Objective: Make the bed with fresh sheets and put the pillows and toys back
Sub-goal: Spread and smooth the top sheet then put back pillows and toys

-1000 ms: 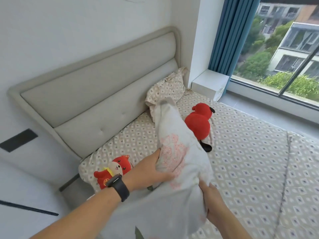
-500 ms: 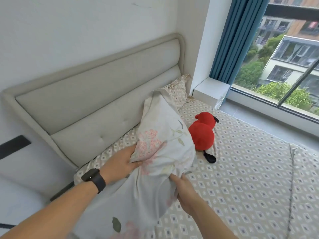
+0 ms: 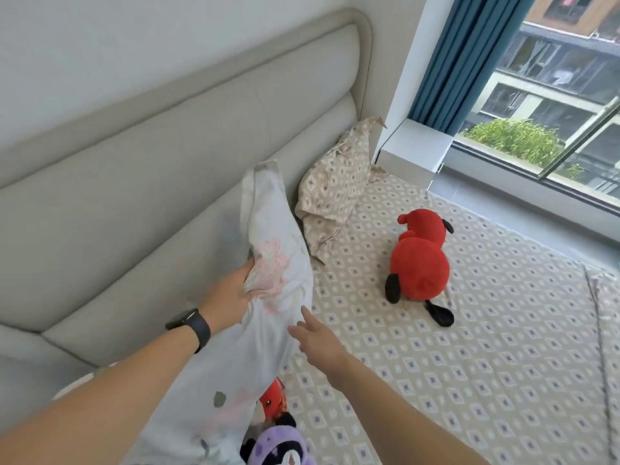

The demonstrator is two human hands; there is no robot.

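The floral pillow (image 3: pixel 268 297) stands on end against the padded headboard (image 3: pixel 151 169), its white case printed with faint pink blossoms and a few grey-green leaves, its top corner leaning on the cushion and its lower part running down under my forearm toward the bottom of the view; my left hand (image 3: pixel 231 290), with a dark watch (image 3: pixel 191 325) on the wrist, grips it at the headboard side, fingers curled into a bunched fold of the fabric; my right hand (image 3: pixel 315 337) is off the pillow, fingers loosely spread and straight, the fingertips just beside its right edge, and whether they brush the cloth I cannot tell; just beyond the floral pillow, in the far corner of the bed, a second pillow (image 3: pixel 335 193) in the same beige diamond print as the sheet (image 3: pixel 469 364) slumps against the headboard, rumpled; the sheet is spread over the mattress, with a seam or fold running down near the right edge; a red plush toy (image 3: pixel 419 260) with black ears and black feet lies on the sheet well apart from my hands, toward the window side; near the bottom of the view, a small red toy (image 3: pixel 273 402) peeks from under the pillow's edge, and a purple and black plush (image 3: pixel 278 448) lies just below it; past the bed a white box-like ledge (image 3: pixel 412 152), a blue curtain (image 3: pixel 466 58) and a window (image 3: pixel 553 105) onto buildings and greenery.
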